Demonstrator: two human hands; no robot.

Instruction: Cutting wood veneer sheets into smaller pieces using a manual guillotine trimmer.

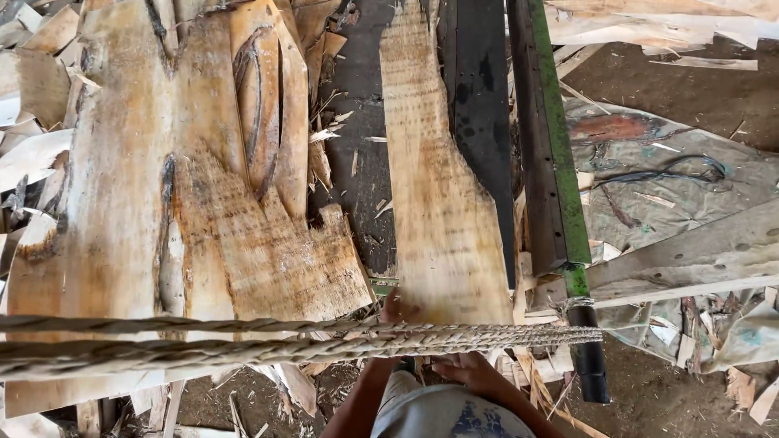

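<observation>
Two hands grip the near end of a long pale wood veneer strip (pixel 442 203) at lower centre: left hand (pixel 396 310) and right hand (pixel 466 369) both clamped on it, behind twisted ropes (pixel 243 349). Feeding it forward likely needs a steady, even push.

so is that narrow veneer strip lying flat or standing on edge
Lying flat. The narrow veneer strip shows its broad grained face to the camera, stretched along the dark conveyor bed, its near end at the left hand behind the twisted rope.
</observation>
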